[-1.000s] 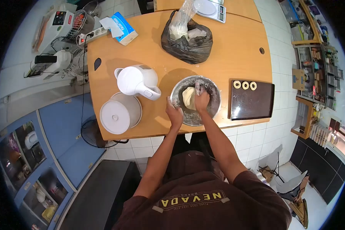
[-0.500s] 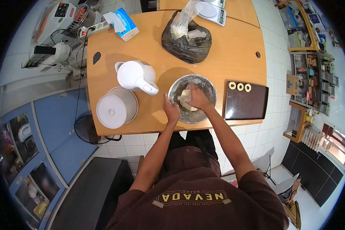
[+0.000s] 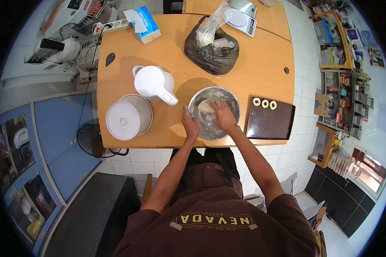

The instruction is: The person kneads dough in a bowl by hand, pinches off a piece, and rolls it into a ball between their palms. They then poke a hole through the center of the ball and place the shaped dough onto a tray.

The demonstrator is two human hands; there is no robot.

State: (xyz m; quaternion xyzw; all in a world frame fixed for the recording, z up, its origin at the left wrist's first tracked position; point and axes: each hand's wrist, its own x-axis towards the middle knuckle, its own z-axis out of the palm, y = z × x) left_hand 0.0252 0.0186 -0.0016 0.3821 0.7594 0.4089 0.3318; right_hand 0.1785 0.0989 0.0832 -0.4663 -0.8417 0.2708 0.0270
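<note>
A metal mixing bowl (image 3: 213,133), its inside dusted with flour, stands near the table's front edge. My left hand (image 3: 191,124) holds the bowl's left side, the thumb up by the rim. Inside the bowl, a pale lump of dough (image 3: 205,106) lies toward the far left. My right hand (image 3: 224,116) reaches into the bowl with its fingers curled over the dough's right side; the fingertips are partly hidden. To the right is a dark baking tray (image 3: 268,122) with three dough rings (image 3: 264,103) along its far edge.
Left of the bowl are a white jug (image 3: 152,81) and a white lidded container (image 3: 126,118). Farther back on the wooden table (image 3: 158,51) sit a black plastic bag (image 3: 214,60), a kitchen scale (image 3: 241,21) and a tissue box (image 3: 148,30). A fan stands at the left.
The dough has moved up and left in the bowl and looks rounder. My right hand has shifted slightly and curled over it. The left hand stays on the bowl; the camera view has shifted a little.
</note>
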